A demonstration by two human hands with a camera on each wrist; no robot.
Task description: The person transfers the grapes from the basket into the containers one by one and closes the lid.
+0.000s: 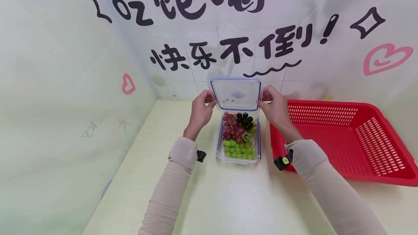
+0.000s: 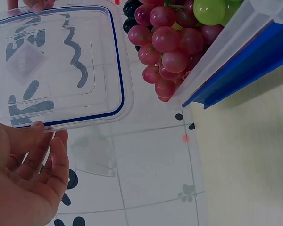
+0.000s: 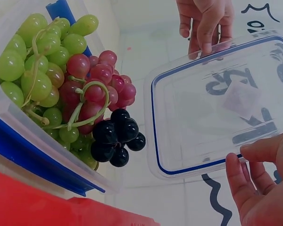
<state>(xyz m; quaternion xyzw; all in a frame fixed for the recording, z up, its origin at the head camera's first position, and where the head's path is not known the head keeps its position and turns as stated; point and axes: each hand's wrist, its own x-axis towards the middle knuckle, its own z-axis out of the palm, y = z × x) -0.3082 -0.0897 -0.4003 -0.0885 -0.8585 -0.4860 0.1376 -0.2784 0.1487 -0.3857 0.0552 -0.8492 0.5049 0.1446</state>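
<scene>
A clear lid with a blue seal stands tilted up behind a clear food container. My left hand pinches the lid's left edge, and my right hand pinches its right edge. Inside the container lie green grapes, red grapes and a small bunch of black grapes. In the right wrist view the black grapes sit at the container's far end, near the lid. The left wrist view shows my thumb and fingers on the lid's rim.
To the right stands a red plastic basket with slotted walls, close to my right forearm. The pale table meets a printed wall covering just behind the container. Another covering rises along the left side.
</scene>
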